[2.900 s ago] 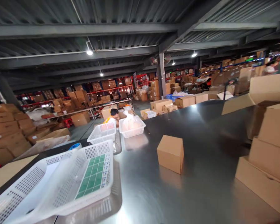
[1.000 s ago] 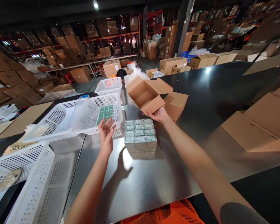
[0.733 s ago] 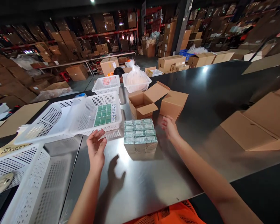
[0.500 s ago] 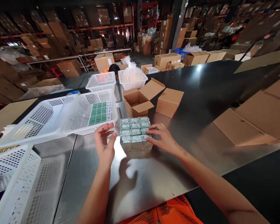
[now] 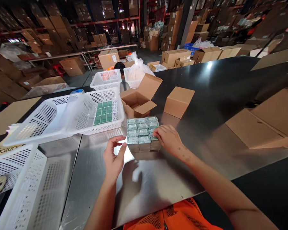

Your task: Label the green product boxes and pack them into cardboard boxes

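Note:
A block of small boxes (image 5: 139, 131) in clear, shiny greenish wrap stands in rows on the metal table. My right hand (image 5: 169, 139) is at the block's right side, its fingers pinched on the front right wrapped box (image 5: 155, 144). That box sits slightly out of line with its neighbours. Just off the block's left side, my left hand (image 5: 114, 156) is open, with thumb and fingers curved apart and nothing between them. Behind the block is an open cardboard carton (image 5: 140, 103) with its flaps up.
White perforated baskets (image 5: 84, 130) stand at the left, one holding green boxes (image 5: 103, 112). Right of the open carton is another cardboard box (image 5: 179, 100). Large cartons (image 5: 256, 131) lie at the far right. Part of a person shows behind the back baskets.
My right hand's fingers have closed on the front right wrapped box, which has shifted a little. The left hand remains open beside the block. The whole view has shifted slightly.

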Action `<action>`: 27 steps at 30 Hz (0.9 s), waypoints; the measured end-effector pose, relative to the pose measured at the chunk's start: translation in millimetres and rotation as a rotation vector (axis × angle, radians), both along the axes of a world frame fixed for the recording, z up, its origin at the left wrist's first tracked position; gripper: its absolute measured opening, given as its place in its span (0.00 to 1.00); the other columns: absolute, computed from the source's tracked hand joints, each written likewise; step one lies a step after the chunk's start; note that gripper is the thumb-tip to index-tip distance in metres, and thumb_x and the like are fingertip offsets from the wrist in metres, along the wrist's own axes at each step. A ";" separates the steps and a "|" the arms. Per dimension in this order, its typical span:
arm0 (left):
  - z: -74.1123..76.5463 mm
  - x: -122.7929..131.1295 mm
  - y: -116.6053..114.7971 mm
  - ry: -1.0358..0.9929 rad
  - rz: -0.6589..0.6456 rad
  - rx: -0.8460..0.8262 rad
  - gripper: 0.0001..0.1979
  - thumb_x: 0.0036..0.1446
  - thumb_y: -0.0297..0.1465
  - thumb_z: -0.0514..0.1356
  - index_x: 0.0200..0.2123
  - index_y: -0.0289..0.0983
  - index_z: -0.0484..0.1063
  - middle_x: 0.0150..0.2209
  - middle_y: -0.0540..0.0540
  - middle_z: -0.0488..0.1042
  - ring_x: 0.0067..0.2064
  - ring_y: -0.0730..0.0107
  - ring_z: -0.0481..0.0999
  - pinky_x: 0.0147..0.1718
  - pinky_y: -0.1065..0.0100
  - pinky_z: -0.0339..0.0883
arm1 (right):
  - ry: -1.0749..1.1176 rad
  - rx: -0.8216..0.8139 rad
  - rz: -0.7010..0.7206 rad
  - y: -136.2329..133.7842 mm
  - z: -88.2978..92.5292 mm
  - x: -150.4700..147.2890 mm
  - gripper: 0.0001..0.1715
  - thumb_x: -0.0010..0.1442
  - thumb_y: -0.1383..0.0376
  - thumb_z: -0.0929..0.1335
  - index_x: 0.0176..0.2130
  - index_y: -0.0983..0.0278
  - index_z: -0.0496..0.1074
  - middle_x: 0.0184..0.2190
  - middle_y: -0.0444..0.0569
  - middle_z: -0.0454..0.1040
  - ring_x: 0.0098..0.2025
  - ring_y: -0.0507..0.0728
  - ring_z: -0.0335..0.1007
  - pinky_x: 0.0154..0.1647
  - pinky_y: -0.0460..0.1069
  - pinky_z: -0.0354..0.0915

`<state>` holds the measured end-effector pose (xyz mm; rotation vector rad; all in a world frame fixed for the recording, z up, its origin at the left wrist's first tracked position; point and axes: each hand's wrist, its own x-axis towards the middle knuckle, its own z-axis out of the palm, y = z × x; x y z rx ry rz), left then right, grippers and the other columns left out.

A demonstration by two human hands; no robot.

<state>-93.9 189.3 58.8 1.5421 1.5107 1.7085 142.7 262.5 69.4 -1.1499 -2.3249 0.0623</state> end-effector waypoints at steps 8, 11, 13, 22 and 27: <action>-0.8 26.3 -12.7 0.254 -0.062 0.012 0.04 0.59 0.33 0.60 0.36 0.41 0.75 0.32 0.49 0.78 0.32 0.67 0.74 0.33 0.66 0.69 | -0.023 0.188 0.041 -2.3 13.7 14.1 0.14 0.68 0.67 0.60 0.33 0.61 0.70 0.27 0.49 0.76 0.31 0.57 0.70 0.39 0.52 0.60; -12.2 38.4 -28.2 0.174 -0.130 -0.139 0.06 0.59 0.35 0.60 0.34 0.40 0.74 0.29 0.49 0.76 0.28 0.69 0.72 0.29 0.68 0.67 | 0.050 0.167 -0.016 -15.2 18.1 32.5 0.15 0.69 0.64 0.59 0.32 0.60 0.69 0.25 0.47 0.74 0.27 0.56 0.68 0.34 0.51 0.60; -25.8 48.1 -39.6 0.043 -0.217 -0.386 0.08 0.60 0.38 0.60 0.37 0.40 0.73 0.29 0.49 0.75 0.28 0.70 0.72 0.25 0.69 0.66 | 0.176 0.082 -0.102 -25.6 14.0 44.4 0.13 0.68 0.61 0.59 0.33 0.59 0.67 0.25 0.46 0.73 0.26 0.56 0.68 0.30 0.50 0.60; -59.9 118.3 -53.9 -0.894 -0.613 -1.046 0.40 0.45 0.55 0.67 0.53 0.40 0.58 0.44 0.41 0.71 0.37 0.61 0.79 0.27 0.64 0.77 | 1.473 -0.379 -0.431 -70.5 -32.4 33.7 0.20 0.62 0.46 0.65 0.34 0.56 0.54 0.16 0.33 0.49 0.15 0.52 0.46 0.15 0.46 0.51; -62.3 143.6 -52.0 -0.877 -0.490 -0.983 0.38 0.46 0.50 0.69 0.53 0.43 0.54 0.41 0.48 0.68 0.32 0.65 0.79 0.24 0.66 0.77 | 1.461 -0.369 -0.580 -103.0 -39.1 78.7 0.25 0.57 0.45 0.69 0.32 0.56 0.53 0.15 0.31 0.49 0.12 0.50 0.44 0.10 0.46 0.47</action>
